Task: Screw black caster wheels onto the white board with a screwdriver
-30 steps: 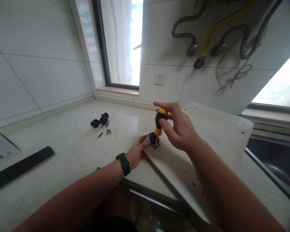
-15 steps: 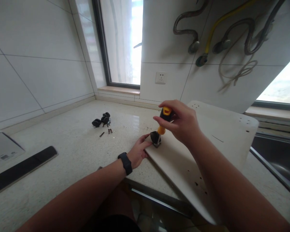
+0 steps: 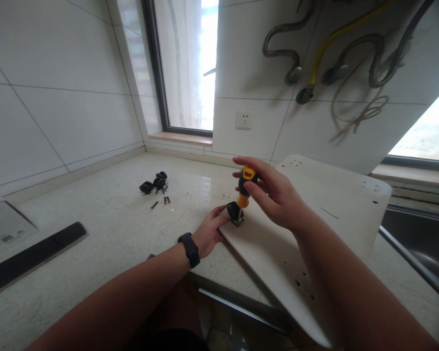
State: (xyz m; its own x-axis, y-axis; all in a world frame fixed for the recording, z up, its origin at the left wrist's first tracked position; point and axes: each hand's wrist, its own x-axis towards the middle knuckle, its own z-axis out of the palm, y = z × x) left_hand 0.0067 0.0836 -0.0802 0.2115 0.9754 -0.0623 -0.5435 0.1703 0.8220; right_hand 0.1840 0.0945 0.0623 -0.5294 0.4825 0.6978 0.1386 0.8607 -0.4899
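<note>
My right hand [image 3: 274, 192] is closed round the yellow and black handle of a screwdriver [image 3: 243, 201]. The shaft points down at the metal plate of a black caster wheel [image 3: 234, 211], which sits on the corner of a white board [image 3: 259, 239]. My left hand [image 3: 209, 232], with a dark watch on the wrist, grips the board's corner beside the caster. Its fingertips lie close against the wheel. The screw under the tip is too small to make out.
More black casters [image 3: 154, 183] lie on the speckled countertop [image 3: 131, 234], with several screws [image 3: 166, 200] near them. To the left are a dark strip [image 3: 40, 253] and a white box [image 3: 7, 225]. A sink [image 3: 419, 239] is at the right, hoses [image 3: 316, 63] above.
My right hand has turned about the screwdriver handle, its fingers now more spread and the thumb lower. The screwdriver stands a little more upright. My left hand holds its place.
</note>
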